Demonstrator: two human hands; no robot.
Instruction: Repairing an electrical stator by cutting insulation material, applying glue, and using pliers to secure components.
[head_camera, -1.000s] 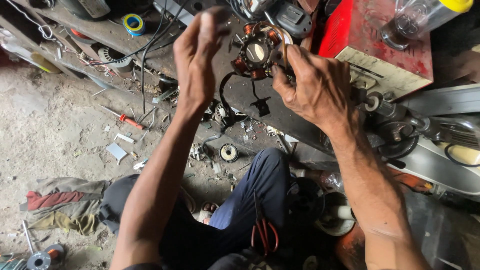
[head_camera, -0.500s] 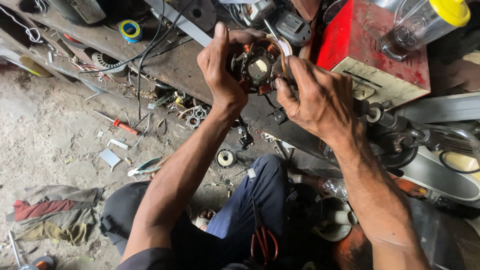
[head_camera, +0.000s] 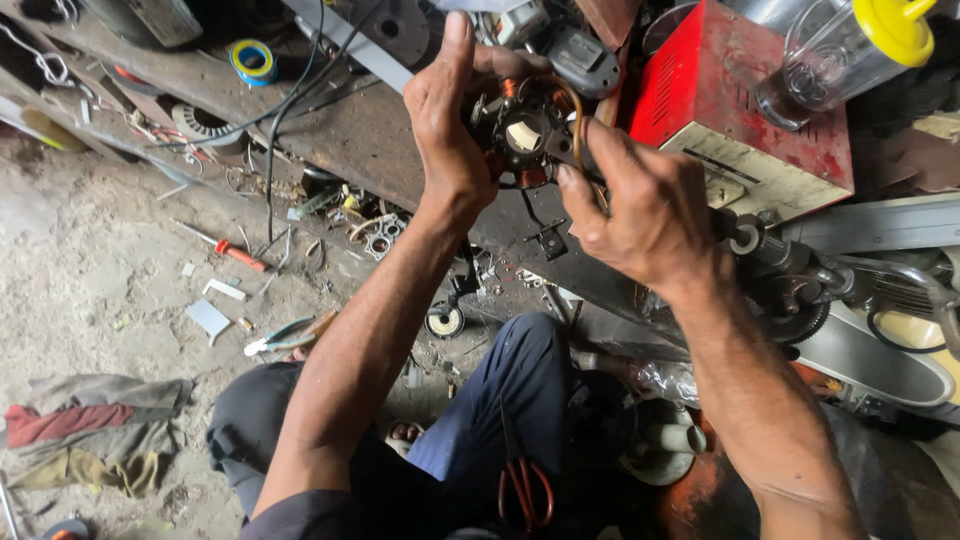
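Both hands gripped one motor coil (head_camera: 522, 135), raised above the bench edge (head_camera: 400, 170): left hand (head_camera: 450, 130) clasped its left side, right hand (head_camera: 640, 205) pinched a brown wire (head_camera: 577, 120). Windings appeared fitted; the wire remained loose. A red box (head_camera: 730, 100) stood behind.

I count two hands raised in view, my left hand (head_camera: 452, 130) and my right hand (head_camera: 640, 205), closed together on one round copper-wound coil assembly (head_camera: 525, 135). On the bench side I log one red metal box (head_camera: 740, 110), one clear jar with a yellow lid (head_camera: 850, 50) and one roll of blue and yellow tape (head_camera: 253, 60). On the floor I tally one red-handled screwdriver (head_camera: 225, 247), one pair of orange-handled scissors (head_camera: 522, 490) and one heap of rags (head_camera: 90, 430).
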